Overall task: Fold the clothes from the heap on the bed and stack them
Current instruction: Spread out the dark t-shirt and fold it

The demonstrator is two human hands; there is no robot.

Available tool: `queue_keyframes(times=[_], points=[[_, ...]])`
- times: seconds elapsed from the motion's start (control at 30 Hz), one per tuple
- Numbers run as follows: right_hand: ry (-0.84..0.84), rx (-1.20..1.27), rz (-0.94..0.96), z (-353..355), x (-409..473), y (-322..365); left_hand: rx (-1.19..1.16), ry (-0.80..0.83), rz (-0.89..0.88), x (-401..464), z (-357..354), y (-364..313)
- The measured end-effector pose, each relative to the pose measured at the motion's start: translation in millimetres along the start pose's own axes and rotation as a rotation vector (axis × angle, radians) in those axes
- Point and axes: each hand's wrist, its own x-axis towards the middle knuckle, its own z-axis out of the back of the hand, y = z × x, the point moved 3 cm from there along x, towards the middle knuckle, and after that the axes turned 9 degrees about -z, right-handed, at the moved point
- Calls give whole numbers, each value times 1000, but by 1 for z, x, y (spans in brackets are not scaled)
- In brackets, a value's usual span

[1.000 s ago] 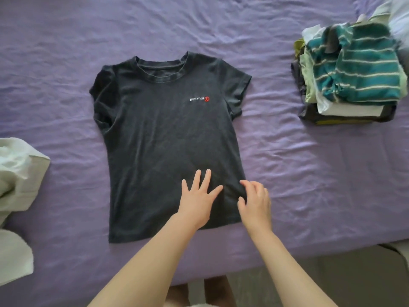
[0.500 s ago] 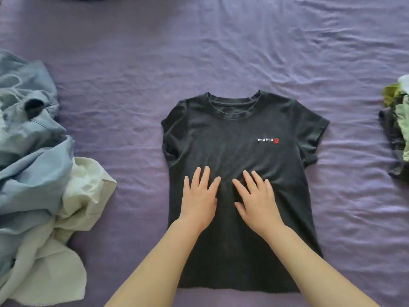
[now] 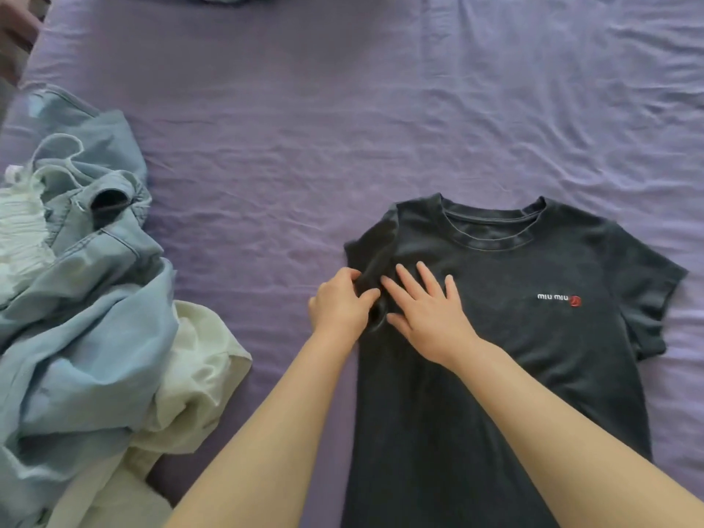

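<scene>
A purple-sheeted bed (image 3: 343, 108) bears a dark T-shirt (image 3: 533, 337) and a clothes heap (image 3: 84, 318).

- Soft, even daylight; no glare or hard highlights.
- Faint shadows sit in the wrinkles of the purple bed sheet (image 3: 304, 108).
- Wide-angle bending shows at the edges.
- The heap (image 3: 76, 318) at lower left looks slightly smeared; the centre is fairly sharp.

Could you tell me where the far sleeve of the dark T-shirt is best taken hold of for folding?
Pinch the sleeve at its cuff hem, coming from the right: it lies flat on the bed with its outer edge free, and the right hand is nearest.
</scene>
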Motion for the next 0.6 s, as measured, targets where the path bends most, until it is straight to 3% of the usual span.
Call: queue_keyframes(times=[0.2, 0.37, 0.5, 0.6], points=[[-5, 23, -36, 4, -2, 0, -111, 132, -80, -13, 4, 25], [-123, 104, -75, 14, 8, 13, -102, -199, -221, -28, 17, 40], [-81, -113, -72, 9, 25, 21, -139, -214, -124, -35, 6, 48], [-73, -129, -69, 10, 36, 21, -268, -278, -151, -21, 13, 38]])
